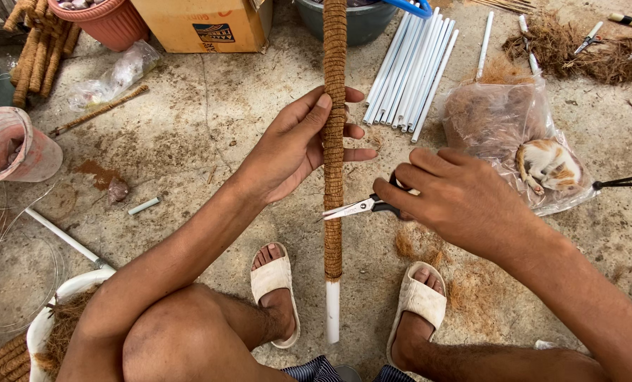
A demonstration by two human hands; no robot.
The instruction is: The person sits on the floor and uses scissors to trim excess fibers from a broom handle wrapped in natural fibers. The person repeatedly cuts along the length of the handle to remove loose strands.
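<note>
I take the coir-wrapped pole (334, 141) as my landmark: it stands upright at mid-frame between my sandalled feet, its bare white pipe end on the concrete floor (210, 113).

Left of the pole, my left hand (298, 145) is loosely curled around it, fingers half open, steadying rather than clamping. If that grip loosens, I judge the pole could tilt or turn and the wrapping slacken.

Just right of it, my right hand (457, 198) is closed on the scissors (362, 207), whose blades touch the wrap. A careless snip could cut the binding, or nick my left fingers just above.

Up and left of the pole sits a tan cardboard box (203, 25) with a small dark printed label. Right of the pole lies a clear plastic bag (500, 120) of brown fibre.
</note>
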